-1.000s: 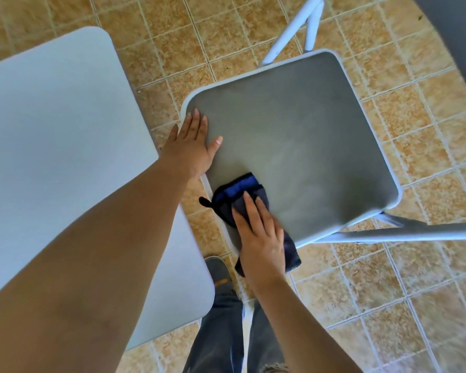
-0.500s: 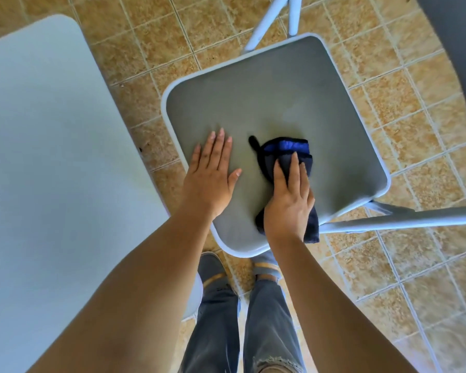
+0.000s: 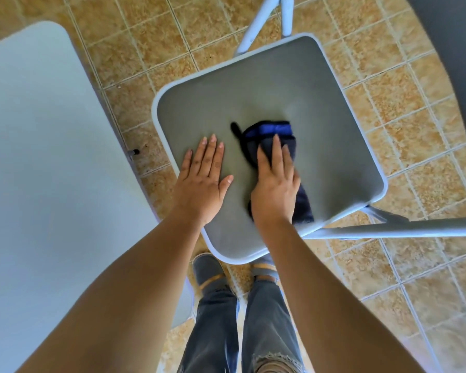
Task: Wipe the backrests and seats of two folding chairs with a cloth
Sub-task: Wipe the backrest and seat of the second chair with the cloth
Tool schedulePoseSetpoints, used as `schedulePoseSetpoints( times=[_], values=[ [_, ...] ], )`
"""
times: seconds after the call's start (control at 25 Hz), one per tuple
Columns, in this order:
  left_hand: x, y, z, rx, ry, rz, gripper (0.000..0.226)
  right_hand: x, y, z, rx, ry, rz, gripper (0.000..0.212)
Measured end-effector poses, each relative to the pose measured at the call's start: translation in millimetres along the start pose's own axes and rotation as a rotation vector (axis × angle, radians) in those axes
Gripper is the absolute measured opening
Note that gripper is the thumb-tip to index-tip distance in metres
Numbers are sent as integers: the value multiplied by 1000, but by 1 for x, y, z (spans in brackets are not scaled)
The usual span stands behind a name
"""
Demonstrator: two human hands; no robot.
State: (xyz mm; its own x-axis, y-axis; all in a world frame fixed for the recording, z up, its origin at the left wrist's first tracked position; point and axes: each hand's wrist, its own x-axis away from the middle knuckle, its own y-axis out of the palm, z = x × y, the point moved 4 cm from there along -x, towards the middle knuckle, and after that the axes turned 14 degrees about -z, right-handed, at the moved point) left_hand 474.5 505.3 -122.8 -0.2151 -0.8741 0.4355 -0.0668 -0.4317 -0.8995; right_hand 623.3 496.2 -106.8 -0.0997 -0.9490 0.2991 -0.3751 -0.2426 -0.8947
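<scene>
A grey folding chair seat (image 3: 320,109) with a pale rim fills the middle of the head view. A dark navy cloth (image 3: 269,133) with a bright blue band lies on the seat's near half. My right hand (image 3: 276,187) presses flat on the cloth, fingers pointing away from me. My left hand (image 3: 202,181) lies flat on the bare seat just left of the cloth, fingers spread, holding nothing. A second pale surface (image 3: 46,157), which looks like the other chair's seat, fills the left side.
The floor is tan tile (image 3: 420,125). White chair legs (image 3: 261,17) run out past the seat's far edge, and a white frame bar (image 3: 401,228) crosses at right. A dark panel (image 3: 463,63) stands at the top right. My legs and shoes (image 3: 207,270) are below the seat's near edge.
My right hand has pushed the cloth from the seat's near left corner onto the middle of the seat. My left hand has moved from the left rim onto the seat surface.
</scene>
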Motion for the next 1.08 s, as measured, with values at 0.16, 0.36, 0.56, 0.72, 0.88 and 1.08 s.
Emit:
schedulePoseSetpoints(
  times=[0.16,0.36,0.56,0.72,0.88,1.08],
  values=[
    [1,-1,-1,-23,-2,-6,65,34,1,40,27,38,-15,59],
    [2,-3,-2,1,0,-17,64,-51,-35,75,-63,350,1,67],
    [1,-11,-2,71,-19,-98,66,-91,-41,23,52,66,-109,73],
    [22,-31,-3,182,-110,-47,67,-39,-26,-8,9,-65,-184,71],
    [76,-45,-19,198,-227,43,65,13,-29,-32,-83,-123,-258,69],
    [177,-36,-61,230,-348,73,63,94,-21,-121,-167,-314,-266,61]
  ],
)
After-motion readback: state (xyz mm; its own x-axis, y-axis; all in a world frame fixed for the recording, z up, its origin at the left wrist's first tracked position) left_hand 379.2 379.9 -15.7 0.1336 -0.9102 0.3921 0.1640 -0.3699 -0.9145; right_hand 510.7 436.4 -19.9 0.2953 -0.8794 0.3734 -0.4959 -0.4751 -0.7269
